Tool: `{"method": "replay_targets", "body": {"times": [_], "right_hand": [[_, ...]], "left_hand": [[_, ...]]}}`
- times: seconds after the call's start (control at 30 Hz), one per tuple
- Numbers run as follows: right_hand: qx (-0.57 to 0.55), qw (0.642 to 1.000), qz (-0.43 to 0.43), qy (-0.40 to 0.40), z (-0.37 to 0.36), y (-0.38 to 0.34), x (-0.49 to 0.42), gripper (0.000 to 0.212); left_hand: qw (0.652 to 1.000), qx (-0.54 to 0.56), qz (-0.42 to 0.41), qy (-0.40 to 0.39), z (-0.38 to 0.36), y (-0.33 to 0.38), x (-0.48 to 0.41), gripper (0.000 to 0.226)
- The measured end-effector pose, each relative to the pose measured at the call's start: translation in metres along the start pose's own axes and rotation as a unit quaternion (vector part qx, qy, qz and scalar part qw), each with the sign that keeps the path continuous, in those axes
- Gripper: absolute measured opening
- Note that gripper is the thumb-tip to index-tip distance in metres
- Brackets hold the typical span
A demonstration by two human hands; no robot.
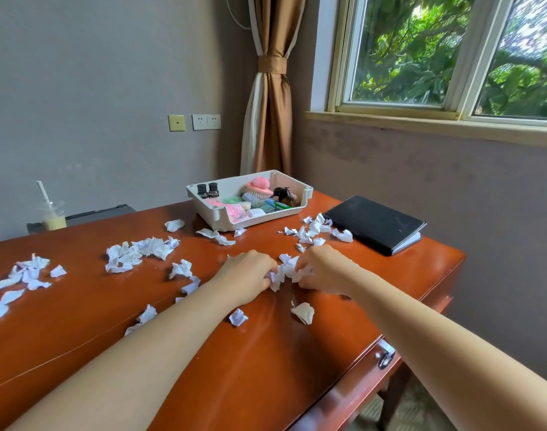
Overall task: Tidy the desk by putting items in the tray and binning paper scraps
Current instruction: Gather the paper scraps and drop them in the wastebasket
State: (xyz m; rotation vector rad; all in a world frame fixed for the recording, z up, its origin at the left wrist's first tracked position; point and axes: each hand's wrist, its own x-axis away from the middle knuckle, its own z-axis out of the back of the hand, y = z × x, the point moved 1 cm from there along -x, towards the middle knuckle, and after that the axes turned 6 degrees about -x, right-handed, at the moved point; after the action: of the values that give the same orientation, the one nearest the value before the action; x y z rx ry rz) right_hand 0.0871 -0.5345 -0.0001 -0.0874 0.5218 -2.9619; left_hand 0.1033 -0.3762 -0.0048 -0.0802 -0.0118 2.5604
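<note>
Here, a clump (285, 271) of white paper scraps lies near the middle of the desk (266, 353), pressed between both hands. The left hand (247, 275) lies knuckles up with its fingers curled down onto the clump's left side. The right hand (323, 270) meets it from the other side, fingers bent and pinching the paper. The two hands almost touch across the clump.

More scraps (138, 253) lie loose all round. A heap sits to the left of the hands and another spread (20, 279) lies at the far left. A few single bits (303, 312) are just in front of the wrists, and a cluster (314, 230) lies beyond the right hand.

The white tray (203, 197) stands at the desk's far edge, well past the hands. In it are two dark bottles (207, 190), a pink brush (258, 185) and small packets. A black notebook (375, 222) lies shut to the tray's right, touching the far cluster.

Past the desk's far left edge stands a cup (52, 217) with a straw. A tied brown curtain (270, 88) hangs in the corner beside a window (452, 51).
</note>
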Motion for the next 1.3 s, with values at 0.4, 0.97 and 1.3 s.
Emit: {"method": "replay_targets", "body": {"times": [0.4,0.97,1.3], "right_hand": [[-0.014,0.998,0.021,0.058,0.018,-0.002,-0.001,0.025],[-0.042,0.986,0.051,0.151,0.079,-0.005,0.04,0.027],[-0.04,0.987,-0.009,0.158,0.086,0.038,0.135,0.02]], "left_hand": [[0.991,0.109,0.046,0.066,0.02,-0.009,-0.007,0.023],[0.984,0.161,0.023,0.076,0.065,0.02,-0.003,0.026],[0.979,0.185,-0.055,0.068,0.066,0.105,0.025,0.019]]}}
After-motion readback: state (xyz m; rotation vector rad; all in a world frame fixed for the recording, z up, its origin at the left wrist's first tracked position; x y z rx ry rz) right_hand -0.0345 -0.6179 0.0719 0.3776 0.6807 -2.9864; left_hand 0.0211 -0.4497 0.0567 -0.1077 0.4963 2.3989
